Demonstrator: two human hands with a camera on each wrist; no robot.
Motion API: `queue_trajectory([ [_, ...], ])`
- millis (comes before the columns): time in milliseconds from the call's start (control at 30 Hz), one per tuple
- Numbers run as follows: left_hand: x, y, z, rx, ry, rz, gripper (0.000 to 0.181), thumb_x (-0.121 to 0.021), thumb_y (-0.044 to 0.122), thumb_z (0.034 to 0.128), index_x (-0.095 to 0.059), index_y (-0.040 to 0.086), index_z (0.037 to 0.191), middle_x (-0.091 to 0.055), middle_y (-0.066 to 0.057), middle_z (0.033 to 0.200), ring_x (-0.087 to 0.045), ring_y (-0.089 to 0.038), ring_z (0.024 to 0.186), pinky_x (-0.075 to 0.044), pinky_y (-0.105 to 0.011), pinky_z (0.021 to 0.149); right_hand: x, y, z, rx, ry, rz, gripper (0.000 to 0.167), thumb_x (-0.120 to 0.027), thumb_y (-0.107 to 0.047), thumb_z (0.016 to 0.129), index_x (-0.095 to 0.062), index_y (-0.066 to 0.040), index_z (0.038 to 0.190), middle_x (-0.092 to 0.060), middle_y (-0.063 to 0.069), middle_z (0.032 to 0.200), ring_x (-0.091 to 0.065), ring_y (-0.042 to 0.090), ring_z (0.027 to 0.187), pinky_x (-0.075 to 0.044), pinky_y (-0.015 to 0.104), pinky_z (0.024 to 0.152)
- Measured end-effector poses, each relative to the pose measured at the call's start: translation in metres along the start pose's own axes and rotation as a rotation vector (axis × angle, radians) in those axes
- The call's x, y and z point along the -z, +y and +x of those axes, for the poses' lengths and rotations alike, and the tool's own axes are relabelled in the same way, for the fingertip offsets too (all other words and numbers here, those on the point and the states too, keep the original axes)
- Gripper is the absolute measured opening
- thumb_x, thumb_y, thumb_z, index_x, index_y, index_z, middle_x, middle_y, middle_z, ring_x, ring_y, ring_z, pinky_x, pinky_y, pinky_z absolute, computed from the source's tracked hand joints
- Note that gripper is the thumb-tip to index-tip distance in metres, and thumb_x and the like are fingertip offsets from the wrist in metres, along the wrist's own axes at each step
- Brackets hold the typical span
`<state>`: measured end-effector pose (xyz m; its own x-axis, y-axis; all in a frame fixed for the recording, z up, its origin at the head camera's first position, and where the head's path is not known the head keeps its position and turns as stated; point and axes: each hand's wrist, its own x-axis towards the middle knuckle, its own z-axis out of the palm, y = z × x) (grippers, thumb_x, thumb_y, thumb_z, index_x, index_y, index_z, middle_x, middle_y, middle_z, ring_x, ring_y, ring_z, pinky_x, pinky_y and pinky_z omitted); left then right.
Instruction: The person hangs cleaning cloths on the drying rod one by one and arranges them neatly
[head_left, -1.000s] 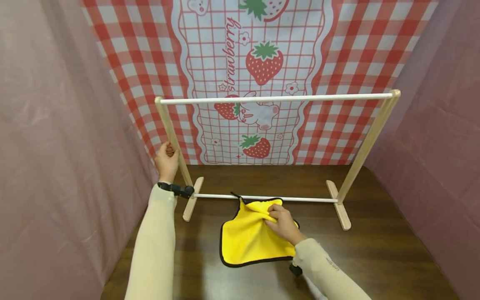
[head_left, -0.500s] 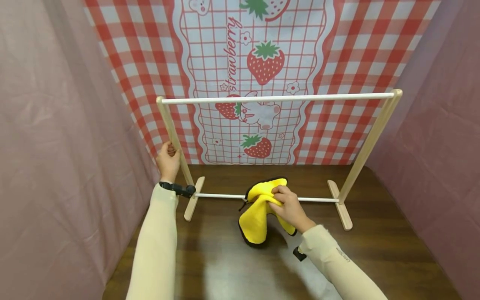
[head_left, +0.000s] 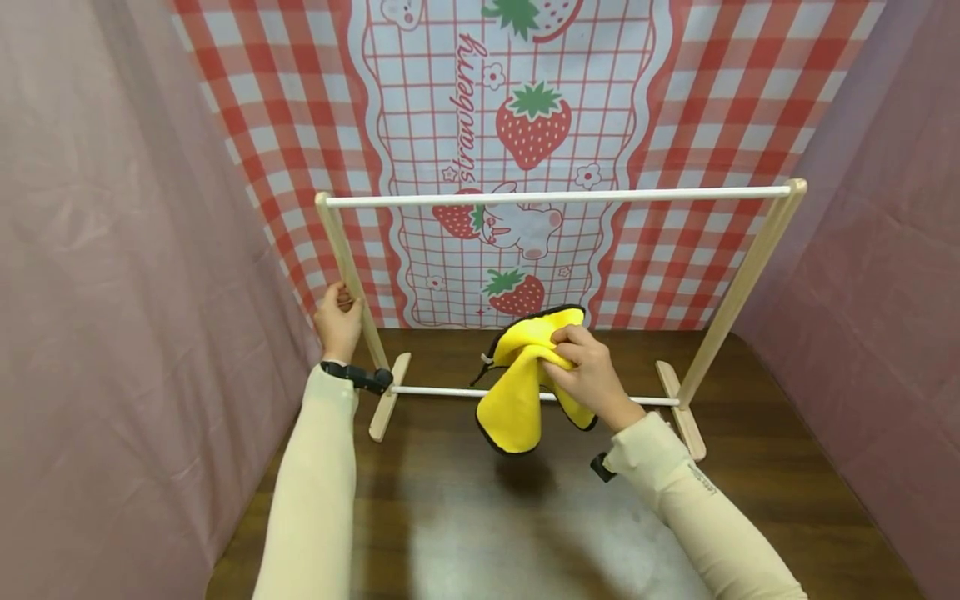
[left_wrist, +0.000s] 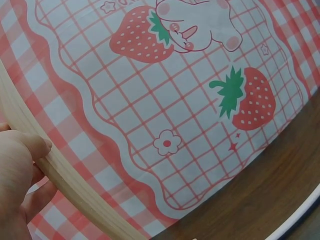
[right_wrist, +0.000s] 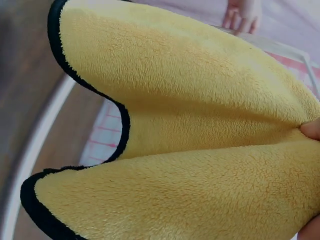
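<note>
A yellow plush towel (head_left: 513, 408) with black edging hangs in loose folds from my right hand (head_left: 592, 371), which pinches it near its middle. It is off the table, in front of the rack's lower white rod. The right wrist view is mostly filled by the towel (right_wrist: 175, 110), with only bits of thumb and finger at its right edge. My left hand (head_left: 337, 323) grips the left wooden post (head_left: 342, 242) of a drying rack. In the left wrist view, the thumb lies on one side of the post (left_wrist: 65, 172), with fingers on the other.
The rack's white top rod (head_left: 555, 197) spans between its posts. Its feet (head_left: 681, 412) stand on the dark wooden table (head_left: 450, 508). A strawberry-print checked cloth (head_left: 690, 108) hangs behind, and pink curtains (head_left: 112, 292) flank both sides.
My right hand has lifted the towel off the table and carried it up towards the rack, so it now hangs folded. The left hand has stayed on the post.
</note>
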<state>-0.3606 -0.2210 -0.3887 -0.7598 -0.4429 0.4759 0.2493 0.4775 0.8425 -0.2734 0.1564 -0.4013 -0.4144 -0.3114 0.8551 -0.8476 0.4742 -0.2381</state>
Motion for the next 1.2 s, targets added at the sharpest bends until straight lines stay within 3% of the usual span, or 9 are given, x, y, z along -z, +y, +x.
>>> queue_trajectory([
  [200, 0.0, -0.001, 0.0, -0.003, 0.006, -0.003, 0.033, -0.065, -0.002, 0.0885, -0.062, -0.008, 0.121, -0.066, -0.028, 0.11, -0.065, -0.039, 0.102, -0.053, -0.047, 0.09, 0.016, -0.005, 0.029, 0.056, 0.027, -0.009, 0.017, -0.083, 0.009, 0.071, -0.066, 0.007, 0.073, -0.06, 0.018, 0.089, -0.055, 0.028, 0.075, -0.048, 0.02, 0.07],
  [500, 0.0, 0.001, 0.0, 0.01, 0.004, 0.022, 0.034, -0.065, 0.0, 0.0886, -0.062, -0.007, 0.122, -0.066, -0.027, 0.111, -0.065, -0.038, 0.103, -0.053, -0.046, 0.09, 0.033, -0.013, 0.067, 0.099, 0.09, -0.032, 0.015, -0.083, 0.009, 0.071, -0.068, 0.01, 0.072, -0.061, 0.019, 0.089, -0.057, 0.031, 0.076, -0.051, 0.025, 0.071],
  [867, -0.001, 0.002, -0.001, -0.007, 0.009, 0.02, 0.034, -0.065, -0.001, 0.0884, -0.062, -0.008, 0.121, -0.066, -0.027, 0.11, -0.065, -0.039, 0.102, -0.052, -0.047, 0.09, 0.049, -0.02, 0.11, 0.176, 0.18, -0.03, 0.017, -0.079, 0.006, 0.074, -0.065, 0.01, 0.067, -0.06, 0.023, 0.088, -0.056, 0.034, 0.075, -0.044, 0.015, 0.075],
  [1200, 0.0, 0.003, -0.002, -0.01, 0.006, 0.024, 0.032, -0.065, -0.002, 0.0889, -0.062, -0.007, 0.12, -0.066, -0.027, 0.11, -0.065, -0.039, 0.102, -0.052, -0.047, 0.091, 0.062, -0.025, 0.145, 0.181, 0.279, 0.005, 0.018, -0.077, 0.011, 0.075, -0.063, 0.011, 0.064, -0.061, 0.022, 0.086, -0.054, 0.033, 0.075, -0.044, 0.018, 0.074],
])
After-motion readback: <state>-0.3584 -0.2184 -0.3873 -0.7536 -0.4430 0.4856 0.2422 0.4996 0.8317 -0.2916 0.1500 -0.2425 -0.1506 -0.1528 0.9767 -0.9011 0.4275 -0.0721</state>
